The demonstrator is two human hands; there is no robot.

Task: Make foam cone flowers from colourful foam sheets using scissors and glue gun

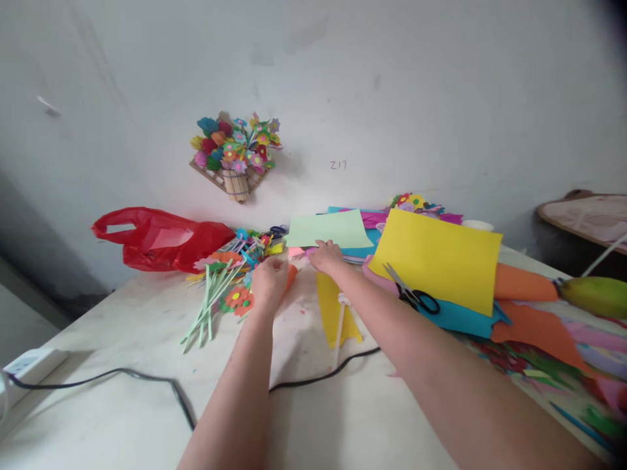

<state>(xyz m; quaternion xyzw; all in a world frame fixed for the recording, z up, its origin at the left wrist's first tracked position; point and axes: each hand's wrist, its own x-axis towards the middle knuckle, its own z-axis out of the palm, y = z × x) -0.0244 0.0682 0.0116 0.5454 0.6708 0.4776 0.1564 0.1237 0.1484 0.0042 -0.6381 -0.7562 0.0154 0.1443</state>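
My left hand (269,281) is over the table with its fingers curled in. Beside it, partly hidden, is an orange foam piece (292,277); whether the fingers hold anything is too small to tell. My right hand (328,256) reaches to the front edge of a pale green sheet (326,230), fingers apart, over small pink pieces (296,252). Left of my left hand lie foam flowers, one of them an orange flower (238,297), and pale green strips (209,303). A yellow piece (327,307) and a white stick (339,326) lie below my right hand.
Black-handled scissors (416,297) rest on a yellow sheet (443,258) at right. A red plastic bag (161,238) stands back left. A black cable (328,375) crosses the front, near a white power strip (34,369). Coloured scraps (533,365) cover the right side.
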